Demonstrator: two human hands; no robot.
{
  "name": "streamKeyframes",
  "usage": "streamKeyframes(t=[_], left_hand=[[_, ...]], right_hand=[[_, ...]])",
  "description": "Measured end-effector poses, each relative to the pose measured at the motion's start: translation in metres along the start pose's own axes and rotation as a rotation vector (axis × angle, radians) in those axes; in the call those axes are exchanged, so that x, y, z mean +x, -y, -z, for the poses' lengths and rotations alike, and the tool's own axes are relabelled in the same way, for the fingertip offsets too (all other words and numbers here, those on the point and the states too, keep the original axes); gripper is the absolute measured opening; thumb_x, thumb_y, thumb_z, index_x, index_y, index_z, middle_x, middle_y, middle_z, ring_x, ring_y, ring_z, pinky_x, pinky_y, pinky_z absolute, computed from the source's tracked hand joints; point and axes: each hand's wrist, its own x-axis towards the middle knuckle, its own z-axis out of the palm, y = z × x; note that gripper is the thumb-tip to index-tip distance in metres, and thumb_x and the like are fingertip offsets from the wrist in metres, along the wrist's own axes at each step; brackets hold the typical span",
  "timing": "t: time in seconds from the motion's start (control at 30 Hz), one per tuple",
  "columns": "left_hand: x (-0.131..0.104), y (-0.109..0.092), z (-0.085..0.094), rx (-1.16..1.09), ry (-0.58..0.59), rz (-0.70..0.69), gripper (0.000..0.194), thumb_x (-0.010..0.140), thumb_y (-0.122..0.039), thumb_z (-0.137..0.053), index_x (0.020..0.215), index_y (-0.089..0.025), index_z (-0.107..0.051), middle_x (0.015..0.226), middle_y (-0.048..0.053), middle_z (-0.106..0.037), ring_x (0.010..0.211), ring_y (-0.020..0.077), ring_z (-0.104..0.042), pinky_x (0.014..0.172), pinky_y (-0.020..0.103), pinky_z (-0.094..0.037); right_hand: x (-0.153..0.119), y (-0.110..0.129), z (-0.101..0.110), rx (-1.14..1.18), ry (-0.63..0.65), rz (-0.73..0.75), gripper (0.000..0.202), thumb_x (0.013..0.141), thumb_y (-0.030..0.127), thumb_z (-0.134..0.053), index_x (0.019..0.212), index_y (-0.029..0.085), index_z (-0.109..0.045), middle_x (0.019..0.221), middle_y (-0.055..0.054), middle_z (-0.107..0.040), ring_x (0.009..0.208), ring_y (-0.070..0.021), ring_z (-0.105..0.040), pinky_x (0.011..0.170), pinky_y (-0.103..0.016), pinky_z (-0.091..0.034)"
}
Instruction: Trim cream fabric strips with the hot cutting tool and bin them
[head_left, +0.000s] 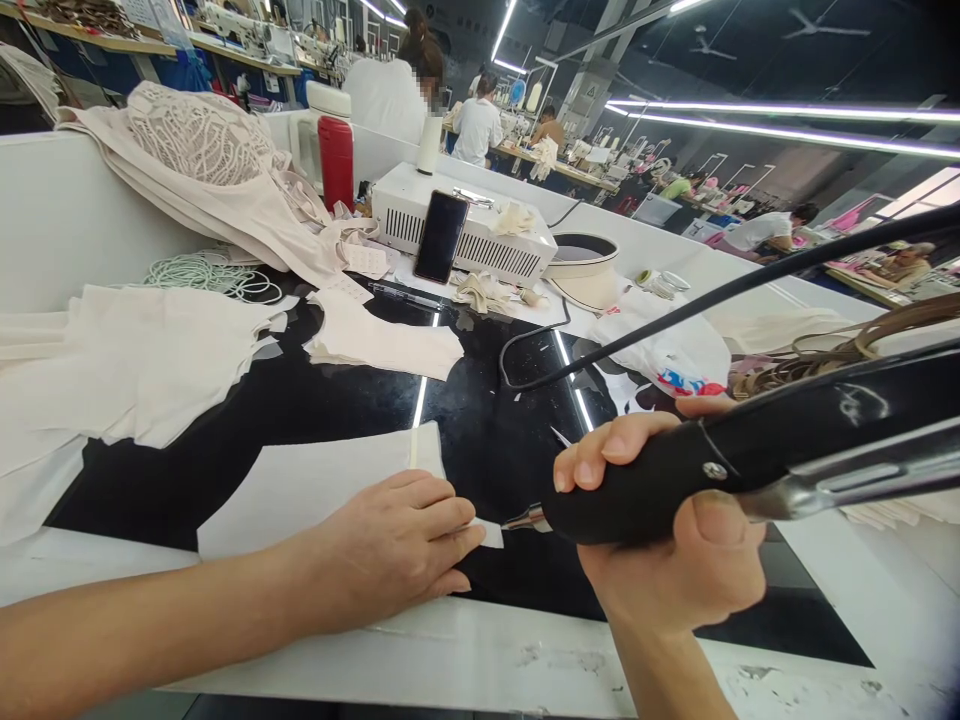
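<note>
A pale fabric piece (300, 490) lies flat on the glossy black work surface (525, 450). On its right end rests my left hand (412, 545), fingers bent and close together, pressing the cloth; a small pale corner (491, 533) sticks out past the fingertips. My right hand (675, 540) is wrapped round a black handheld tool (622, 485) with a cable and a metal tube. The tool's metal tip (529, 518) points left and is at or just beside that small corner; whether they touch is unclear.
Pale cut pieces (150, 350) are stacked at left, another piece (390, 345) behind. Farther back are lace garments (202, 140), a red bottle (335, 160), a phone (441, 235) against a vented white box (390, 205), and a round container (581, 270). A black cable crosses at right. People sit beyond.
</note>
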Motion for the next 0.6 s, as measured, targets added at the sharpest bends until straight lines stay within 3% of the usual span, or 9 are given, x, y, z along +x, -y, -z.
streamKeyframes(t=[0.23,0.6], left_hand=[[0.0019,-0.0015,0.0019,0.02,-0.018,-0.004,0.032,0.108,-0.039,-0.071,0.124,-0.012,-0.07,0.109,0.003,-0.071,0.101,0.0225,-0.064,0.093,0.038,-0.056],[0.0008,0.0033,0.0018,0.013,0.01,0.001,0.036,0.103,-0.04,-0.078,0.125,-0.013,-0.069,0.111,0.004,-0.071,0.102,0.0227,-0.065,0.092,0.037,-0.055]], right_hand=[[-0.0006,-0.0018,-0.0004,0.003,0.025,-0.004,0.036,0.082,0.037,-0.088,0.11,0.025,-0.069,0.077,0.006,-0.072,0.053,-0.0137,-0.064,0.045,-0.027,-0.057],[-0.0062,0.0041,0.0008,0.015,-0.003,-0.035,0.039,0.084,0.04,-0.087,0.113,0.025,-0.066,0.076,0.005,-0.068,0.053,-0.014,-0.061,0.046,-0.029,-0.055]])
